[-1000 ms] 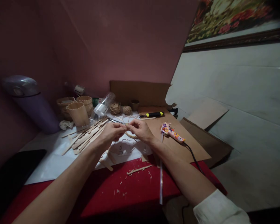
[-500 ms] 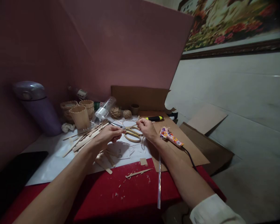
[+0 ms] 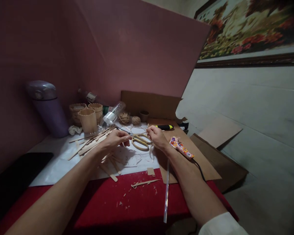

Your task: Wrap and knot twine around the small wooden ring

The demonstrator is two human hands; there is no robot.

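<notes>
My left hand (image 3: 115, 138) is closed in a pinch left of the gold-handled scissors (image 3: 140, 144); what it pinches, if anything, is too small to make out. My right hand (image 3: 158, 135) is closed just right of the scissors, its fingers pressed together on a thin strand of twine (image 3: 151, 150) that hangs below them. The scissors lie on white paper between my hands, blades pointing away to the left. Beneath and beyond my left hand lie several wooden craft sticks (image 3: 94, 143). Two twine balls (image 3: 136, 120) rest behind the scissors.
A floral glue gun (image 3: 181, 147) and a yellow-black cutter (image 3: 164, 127) lie on cardboard (image 3: 201, 166) at right. Wooden-stick cups (image 3: 87, 121), a clear bottle (image 3: 114, 113) and a purple flask (image 3: 49, 111) stand at left. A clear stick (image 3: 166, 199) overhangs the red cloth's edge.
The view has shifted slightly left, so most things sit further right. Both my hands keep nearly the same pinched pose on either side of the scissors.
</notes>
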